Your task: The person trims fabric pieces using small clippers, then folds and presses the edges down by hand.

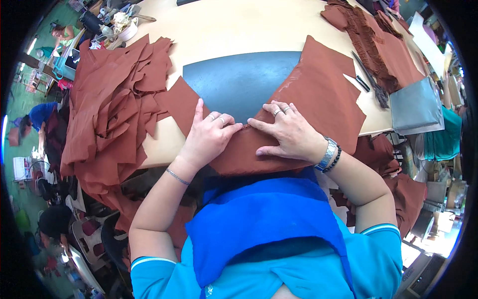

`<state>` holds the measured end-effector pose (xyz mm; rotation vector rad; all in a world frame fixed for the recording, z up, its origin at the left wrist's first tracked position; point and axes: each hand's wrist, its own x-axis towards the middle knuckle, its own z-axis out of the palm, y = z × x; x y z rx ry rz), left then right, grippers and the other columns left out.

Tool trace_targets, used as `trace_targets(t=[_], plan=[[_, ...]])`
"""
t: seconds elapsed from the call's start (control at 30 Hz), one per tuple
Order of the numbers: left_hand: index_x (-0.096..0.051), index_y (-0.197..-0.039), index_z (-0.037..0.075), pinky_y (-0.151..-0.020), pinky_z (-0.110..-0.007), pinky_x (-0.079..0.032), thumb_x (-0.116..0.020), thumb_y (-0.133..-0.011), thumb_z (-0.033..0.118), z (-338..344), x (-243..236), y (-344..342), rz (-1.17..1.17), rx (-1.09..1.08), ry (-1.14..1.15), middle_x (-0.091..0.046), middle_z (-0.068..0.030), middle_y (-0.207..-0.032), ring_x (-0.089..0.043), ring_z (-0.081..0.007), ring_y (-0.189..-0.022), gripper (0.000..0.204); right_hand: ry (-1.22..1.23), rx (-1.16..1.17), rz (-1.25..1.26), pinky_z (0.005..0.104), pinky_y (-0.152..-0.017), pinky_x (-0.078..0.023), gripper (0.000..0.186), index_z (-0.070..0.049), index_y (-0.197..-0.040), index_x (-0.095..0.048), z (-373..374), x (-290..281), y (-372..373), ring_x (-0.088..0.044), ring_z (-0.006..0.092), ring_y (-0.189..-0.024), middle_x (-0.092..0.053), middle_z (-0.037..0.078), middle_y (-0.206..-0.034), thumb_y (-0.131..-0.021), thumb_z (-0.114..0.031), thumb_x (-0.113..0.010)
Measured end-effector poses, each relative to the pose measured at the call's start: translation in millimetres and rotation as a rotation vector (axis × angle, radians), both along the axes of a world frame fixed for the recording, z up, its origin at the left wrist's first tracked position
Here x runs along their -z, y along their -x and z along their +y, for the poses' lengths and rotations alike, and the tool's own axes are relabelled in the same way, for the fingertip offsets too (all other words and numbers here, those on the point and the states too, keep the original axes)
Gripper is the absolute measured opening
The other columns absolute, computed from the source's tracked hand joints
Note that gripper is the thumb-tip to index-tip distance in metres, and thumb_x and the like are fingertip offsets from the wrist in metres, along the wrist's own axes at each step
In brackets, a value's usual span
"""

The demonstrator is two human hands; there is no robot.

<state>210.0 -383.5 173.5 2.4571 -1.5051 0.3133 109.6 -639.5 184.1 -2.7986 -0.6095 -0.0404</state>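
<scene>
A rust-brown cut fabric piece [318, 94] lies across the near edge of the table, over a dark grey mat [234, 82]. My left hand [209, 134] presses on its left part, fingers bent at the fabric's upper edge. My right hand [289, 132], with rings, a watch and a dark bracelet, lies flat on the fabric beside it, fingertips pointing left and almost meeting the left hand's fingers. Both hands pinch or fold the fabric edge between them. Below them hangs a blue cloth [264, 214] over my chest.
A tall heap of rust-brown fabric pieces [109, 104] covers the table's left side. More brown pieces with a ruffled strip [368, 40] lie far right, with black scissors [368, 74] and a grey pad [416, 104]. Other people work at the far left [37, 117].
</scene>
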Motion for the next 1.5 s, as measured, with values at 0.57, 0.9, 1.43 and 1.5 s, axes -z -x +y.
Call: trace_targets(t=[0.57,0.9,1.43,1.5], plan=[[-0.081,-0.102,0.028,-0.126,-0.066,-0.021,-0.074,-0.086,0.013,27.8,3.5,-23.8,-0.081,0.021,-0.026,-0.07,0.0092,-0.098,-0.068,-0.0104,-0.096,0.024,0.227,-0.021,0.149,0.0663,-0.098,-0.051,0.082,-0.034,-0.154,-0.054,24.1,-33.0,-14.7,-0.055,0.0505,-0.129,-0.052,0.032,-0.141,-0.084,-0.074,-0.069],[-0.077,-0.121,0.027,-0.121,-0.07,-0.021,-0.071,-0.094,0.03,35.0,-2.5,9.5,-0.101,-0.117,-0.08,-0.066,0.0025,-0.118,-0.062,-0.0192,-0.118,0.028,0.134,-0.108,0.116,0.0668,-0.111,-0.043,0.078,-0.018,-0.147,-0.058,-21.8,-27.4,-9.8,-0.05,0.0436,-0.14,-0.05,0.024,-0.15,-0.088,-0.068,-0.07],[-0.071,-0.12,0.0,-0.098,-0.048,-0.049,-0.082,-0.075,0.066,78.7,4.5,63.6,0.198,-0.747,0.071,-0.067,-0.0163,-0.118,-0.066,-0.0354,-0.112,0.08,0.027,0.04,0.014,0.0795,-0.116,-0.021,0.096,-0.026,-0.162,-0.041,53.9,13.7,-12.1,-0.025,0.0438,-0.157,-0.029,0.02,-0.168,-0.086,-0.083,-0.058],[-0.072,-0.114,0.0,-0.092,-0.046,-0.053,-0.09,-0.073,0.056,79.6,8.0,63.0,0.215,-0.734,0.153,-0.069,-0.015,-0.115,-0.069,-0.0348,-0.105,0.071,0.09,0.095,0.025,0.0814,-0.112,-0.026,0.093,-0.027,-0.16,-0.044,65.0,7.2,-12.9,-0.026,0.0436,-0.156,-0.032,0.023,-0.166,-0.086,-0.081,-0.06]])
